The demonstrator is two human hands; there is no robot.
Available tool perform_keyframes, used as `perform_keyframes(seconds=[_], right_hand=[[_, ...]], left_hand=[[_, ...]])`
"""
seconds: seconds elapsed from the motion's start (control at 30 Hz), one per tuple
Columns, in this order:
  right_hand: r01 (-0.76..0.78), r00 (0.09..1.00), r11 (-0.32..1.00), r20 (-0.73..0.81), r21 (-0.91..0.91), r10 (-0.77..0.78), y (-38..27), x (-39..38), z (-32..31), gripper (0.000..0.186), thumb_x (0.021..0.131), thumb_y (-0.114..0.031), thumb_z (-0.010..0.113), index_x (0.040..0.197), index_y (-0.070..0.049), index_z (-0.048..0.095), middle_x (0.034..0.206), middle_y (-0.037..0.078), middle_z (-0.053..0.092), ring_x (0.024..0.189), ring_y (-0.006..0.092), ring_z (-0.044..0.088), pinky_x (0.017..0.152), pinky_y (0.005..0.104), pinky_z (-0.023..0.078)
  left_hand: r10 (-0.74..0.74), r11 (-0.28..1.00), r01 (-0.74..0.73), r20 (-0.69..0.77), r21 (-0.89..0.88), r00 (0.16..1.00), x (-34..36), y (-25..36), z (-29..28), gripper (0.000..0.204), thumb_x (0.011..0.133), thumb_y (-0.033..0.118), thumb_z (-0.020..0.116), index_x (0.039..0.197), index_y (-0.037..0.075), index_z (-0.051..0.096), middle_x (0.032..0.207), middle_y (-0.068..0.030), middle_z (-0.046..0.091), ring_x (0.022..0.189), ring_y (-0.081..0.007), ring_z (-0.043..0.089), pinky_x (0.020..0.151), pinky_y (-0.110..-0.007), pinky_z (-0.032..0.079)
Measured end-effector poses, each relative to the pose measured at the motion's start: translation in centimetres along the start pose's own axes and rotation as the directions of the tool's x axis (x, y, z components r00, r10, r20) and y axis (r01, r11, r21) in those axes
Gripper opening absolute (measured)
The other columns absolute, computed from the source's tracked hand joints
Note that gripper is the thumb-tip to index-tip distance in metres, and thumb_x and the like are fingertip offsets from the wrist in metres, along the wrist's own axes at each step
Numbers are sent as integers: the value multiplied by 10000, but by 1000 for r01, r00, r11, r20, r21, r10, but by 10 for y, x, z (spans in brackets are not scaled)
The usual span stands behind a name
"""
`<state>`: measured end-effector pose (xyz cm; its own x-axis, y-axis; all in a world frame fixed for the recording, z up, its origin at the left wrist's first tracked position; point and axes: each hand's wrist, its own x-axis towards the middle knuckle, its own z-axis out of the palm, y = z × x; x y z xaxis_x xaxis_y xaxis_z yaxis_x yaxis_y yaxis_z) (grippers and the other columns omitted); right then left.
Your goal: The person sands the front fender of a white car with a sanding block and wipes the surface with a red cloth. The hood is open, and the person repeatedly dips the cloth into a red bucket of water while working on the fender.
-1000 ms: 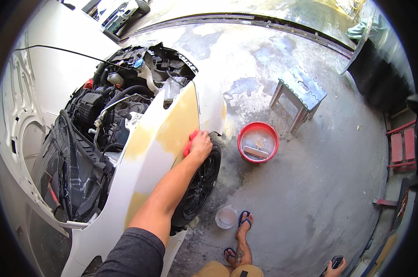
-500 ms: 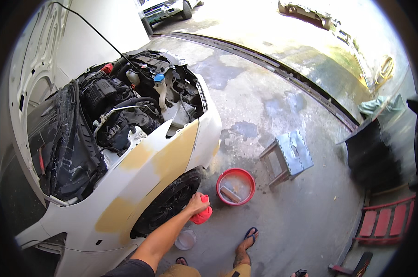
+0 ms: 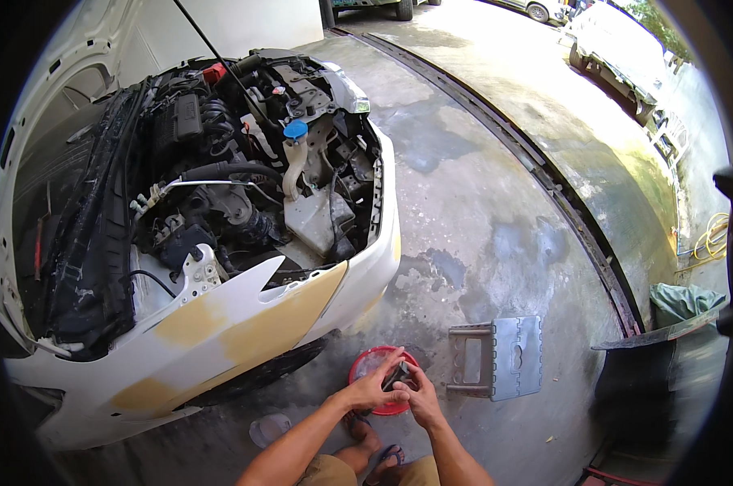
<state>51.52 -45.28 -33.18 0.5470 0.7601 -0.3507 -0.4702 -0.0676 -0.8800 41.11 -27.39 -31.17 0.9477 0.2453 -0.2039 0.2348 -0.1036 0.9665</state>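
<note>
Left hand [image 3: 369,389]: fingers [image 3: 387,361] grasping a dark object [image 3: 395,376]
Right hand [image 3: 420,397]: gripping it too (2-handed hold!)
Red bucket [image 3: 356,371]: just beneath

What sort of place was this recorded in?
Probably a car body repair shop: a white car stands with its engine bay exposed and tan patches along its side.

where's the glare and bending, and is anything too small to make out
In the head view, glare bleaches the ground outside toward top right; in the head view, the floor track bows with fisheye distortion; in the head view, the dark object between the left hand and right hand is too small to identify.
</note>
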Motion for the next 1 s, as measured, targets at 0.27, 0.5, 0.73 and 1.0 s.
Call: perform_keyframes(seconds=[0.27, 0.5, 0.73, 1.0], right_hand=[[-563, 824, 790, 87, 242, 560, 10, 174, 11, 826, 1031, -668, 566, 1596, -76, 447, 1428, 114, 583, 1168, 238, 611, 983, 423, 520], [-251, 887, 933, -325, 258, 328, 84, 353, -50, 1045, 894, -859, 549, 1666, -190, 327, 1664, 146, 360, 1480, 369, 374, 1207, 582, 251], [-506, 813, 758, -67, 412, 579, 185, 462, -64, 1010, 912, -899, 441, 1628, -188, 405, 1648, 88, 431, 1449, 358, 449, 1190, 577, 353], [-286, 957, 724, 226, 628, 181, 215, 467, -55, 869, 948, -876, 382, 1455, -200, 586, 1411, 24, 647, 1273, 285, 625, 1053, 494, 532]], left_hand=[[-173, 921, 276, -347, 275, 922, 22, 47, -94, 594, 905, 145, 787, 1431, 116, 512, 1413, -216, 570, 1330, -413, 562, 1103, -463, 479], [502, 653, 258, -662, 712, 557, 35, 70, -65, 713, 783, 83, 843, 1417, 165, 528, 1245, -176, 548, 1109, -415, 592, 959, -509, 489], [808, 365, 630, -570, 685, 151, -16, 11, -74, 815, 748, 86, 900, 1459, 170, 512, 1242, -184, 551, 1074, -390, 582, 912, -533, 465], [704, 48, 604, -456, 795, 545, 36, -104, -19, 744, 961, 104, 607, 1639, 344, 414, 1578, -122, 493, 1214, -387, 576, 930, -540, 477]])
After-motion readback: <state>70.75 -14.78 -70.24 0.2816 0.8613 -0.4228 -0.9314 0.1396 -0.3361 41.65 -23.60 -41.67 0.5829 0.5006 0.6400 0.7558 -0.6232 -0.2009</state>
